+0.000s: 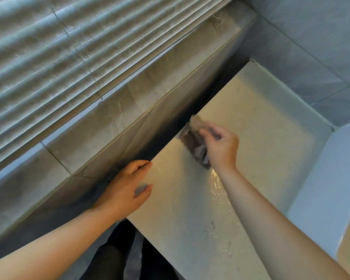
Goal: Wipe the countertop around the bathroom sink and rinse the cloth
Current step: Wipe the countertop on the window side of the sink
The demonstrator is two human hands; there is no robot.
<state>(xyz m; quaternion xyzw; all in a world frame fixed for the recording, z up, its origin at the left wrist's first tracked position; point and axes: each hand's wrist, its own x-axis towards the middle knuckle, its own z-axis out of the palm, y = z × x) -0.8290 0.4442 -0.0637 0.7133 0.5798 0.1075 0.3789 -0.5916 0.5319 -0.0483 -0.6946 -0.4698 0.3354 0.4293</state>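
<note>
- The pale countertop [251,122] runs from the bottom centre of the frame up to the upper right, where it meets a corner of grey wall tiles [311,47].
- The right hand [220,146], just right of the frame's centre, has its fingers curled round a bunched cloth [192,136] and holds it down on the countertop.
- The cloth sits near the countertop's left edge, at about the middle of the frame. It is blurred, dark brown below and paler at its upper end.
- The left hand [125,184], lower and left of centre, rests on the countertop's left edge. Its fingers are fairly straight and lie flat on the surface, and it holds nothing.
- The two hands are apart, the left one lower in the frame than the cloth.
- Wet streaks [216,184] glisten on the countertop just under the right wrist and trail towards the bottom of the frame.
- A grey tiled ledge [109,118] runs diagonally on the left, with slatted blinds [49,47] filling the upper left.
- A raised white rim [321,188] borders the countertop at the right edge.
- Dark trousers [113,255] show at the bottom centre, below the countertop's corner.
</note>
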